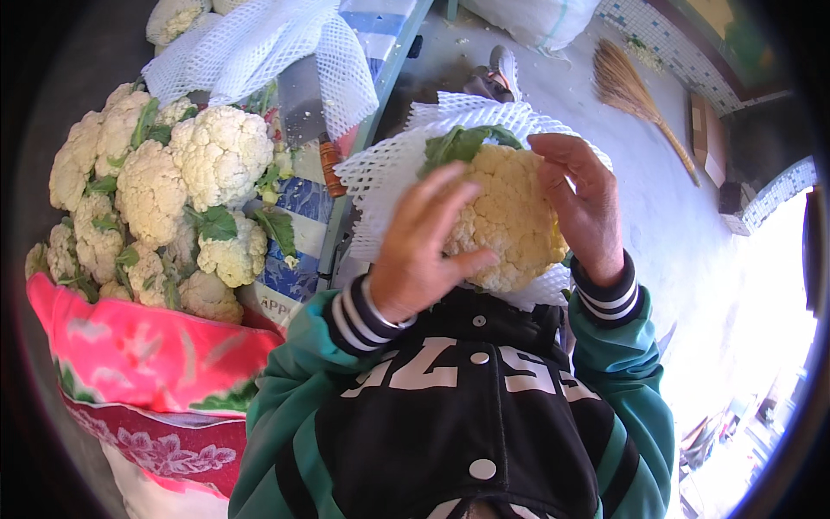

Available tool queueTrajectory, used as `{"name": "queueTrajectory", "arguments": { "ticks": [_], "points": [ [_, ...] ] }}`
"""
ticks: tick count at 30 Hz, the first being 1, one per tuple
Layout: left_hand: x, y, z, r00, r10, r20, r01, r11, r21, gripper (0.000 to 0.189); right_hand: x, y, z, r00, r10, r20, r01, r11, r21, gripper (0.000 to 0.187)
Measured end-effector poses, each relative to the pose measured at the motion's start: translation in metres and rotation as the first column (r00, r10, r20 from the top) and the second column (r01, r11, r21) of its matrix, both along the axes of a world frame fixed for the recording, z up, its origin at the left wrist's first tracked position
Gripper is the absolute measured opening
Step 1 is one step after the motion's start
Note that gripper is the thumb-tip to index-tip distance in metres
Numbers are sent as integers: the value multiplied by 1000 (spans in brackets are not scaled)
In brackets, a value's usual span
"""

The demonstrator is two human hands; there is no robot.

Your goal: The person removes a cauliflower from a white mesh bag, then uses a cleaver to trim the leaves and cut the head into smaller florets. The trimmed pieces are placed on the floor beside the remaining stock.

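Note:
A cream-coloured cauliflower head [502, 220] with green leaves [463, 144] at its far side sits in front of my body. White foam netting [382, 172] is spread beneath and around it. My left hand [428, 237] is over its left side, blurred, fingers and thumb apart. At its right edge is my right hand [583, 194], curved, with a gap between thumb and fingers and nothing seen in it. Whether either hand presses on the curd cannot be told.
Several cauliflowers [152, 188] are heaped at left beside a red patterned cloth [155, 353]. Foam net sleeves [259, 48] and a wooden-handled knife [331, 165] lie on the blue-edged table [308, 198]. Right, a straw broom [635, 97] lies on the floor; a white sack [532, 19] stands beyond.

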State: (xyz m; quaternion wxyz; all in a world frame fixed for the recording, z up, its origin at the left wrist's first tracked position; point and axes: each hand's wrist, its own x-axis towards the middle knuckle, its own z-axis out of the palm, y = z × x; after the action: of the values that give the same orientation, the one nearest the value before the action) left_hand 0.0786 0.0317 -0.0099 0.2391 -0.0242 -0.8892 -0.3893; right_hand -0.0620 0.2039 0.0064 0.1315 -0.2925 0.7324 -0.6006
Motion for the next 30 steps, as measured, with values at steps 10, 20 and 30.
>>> {"name": "queueTrajectory", "arguments": {
  "ticks": [10, 20, 30],
  "points": [
    [10, -163, -42, 764, 641, 72, -624, 763, -171, 16, 30, 9, -12, 930, -308, 203, 354, 900, -256, 21],
    [-1, -222, -101, 580, 782, 229, -613, 604, -510, 34, 40, 8, -25, 925, -290, 246, 366, 856, -365, 19],
    [-9, -197, -86, 478, 814, 331, -580, 575, -577, 48, 38, 9, -27, 924, -332, 190, 376, 880, -290, 18]
  ]
}}
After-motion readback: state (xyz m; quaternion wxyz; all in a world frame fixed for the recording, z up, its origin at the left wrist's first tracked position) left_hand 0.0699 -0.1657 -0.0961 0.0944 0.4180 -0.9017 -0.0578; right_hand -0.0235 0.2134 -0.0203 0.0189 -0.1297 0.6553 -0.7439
